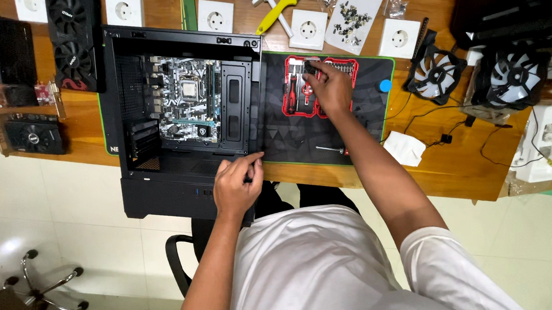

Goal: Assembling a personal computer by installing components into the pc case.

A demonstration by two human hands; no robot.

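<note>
From the head view, a black PC case (pixel 184 116) lies open on its side on a wooden table (pixel 461 173), and the build looks partway along: a motherboard (pixel 183 106) already sits inside with its processor socket filled, but no cooler, graphics card or fan shows in the case, so I judge most of the fitting still lies ahead. The left hand (pixel 238 185) rests on the near edge of the case, fingers curled loosely over the rim and a fingertip stretched toward the mat (pixel 327 131); whether it pinches anything small I cannot tell. The right hand (pixel 331 86) reaches over a red bit kit (pixel 297 91) lying open on the mat just right of the case, fingers closed down around something dark at the kit's far edge, likely a bit or driver handle, though what exactly is hidden by the hand. Counted: one case, one motherboard, one mat, one red kit, one loose screwdriver (pixel 329 149) near the mat's near edge, two fans (pixel 437 73) at right, three graphics cards (pixel 73 40) at left, five white sockets (pixel 216 15) along the far side, two brushes (pixel 283 0), one sheet with screws (pixel 352 18), one blue cap (pixel 385 86), one crumpled tissue (pixel 405 148).
</note>
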